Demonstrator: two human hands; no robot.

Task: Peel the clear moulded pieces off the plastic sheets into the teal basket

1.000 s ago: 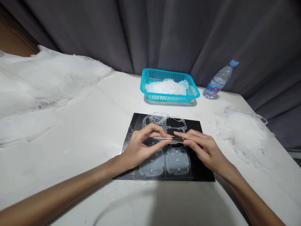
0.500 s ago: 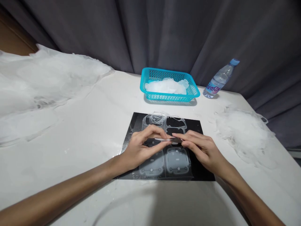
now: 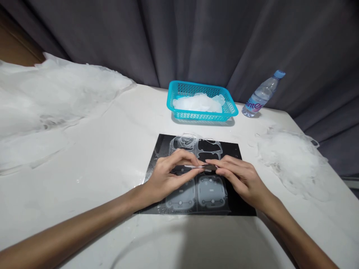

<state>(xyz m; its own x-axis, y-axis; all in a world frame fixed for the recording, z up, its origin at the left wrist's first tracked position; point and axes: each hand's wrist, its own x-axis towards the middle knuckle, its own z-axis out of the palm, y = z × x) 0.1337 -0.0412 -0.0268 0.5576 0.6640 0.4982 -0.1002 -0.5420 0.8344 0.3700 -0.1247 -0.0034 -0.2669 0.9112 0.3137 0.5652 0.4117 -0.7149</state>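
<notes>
My left hand (image 3: 169, 172) pinches a thin, whitish translucent piece (image 3: 190, 166) between thumb and fingers, held nearly edge-on. Opposite it, my right hand (image 3: 238, 175) grips a small dark, flat tool (image 3: 210, 167) whose tip meets the piece; its exact kind is hard to make out. Both hands are above a black board (image 3: 241, 203). On the board lies a clear moulded sheet (image 3: 211, 192) with rounded-square shapes in its near half and cut-out openings in its far half. Loose translucent strips (image 3: 187, 141) rest at its far left.
Behind the board stands a turquoise basket (image 3: 202, 116) holding whitish translucent pieces. A water bottle (image 3: 259, 99) is to its right. Heaps of translucent material lie on the white table (image 3: 112, 157), a large pile (image 3: 61, 89) at left and a smaller pile (image 3: 288, 160) at right. A grey curtain hangs behind.
The dark tool and the fingers of my right hand have shifted very slightly against the whitish piece. Everything else is where it was.
</notes>
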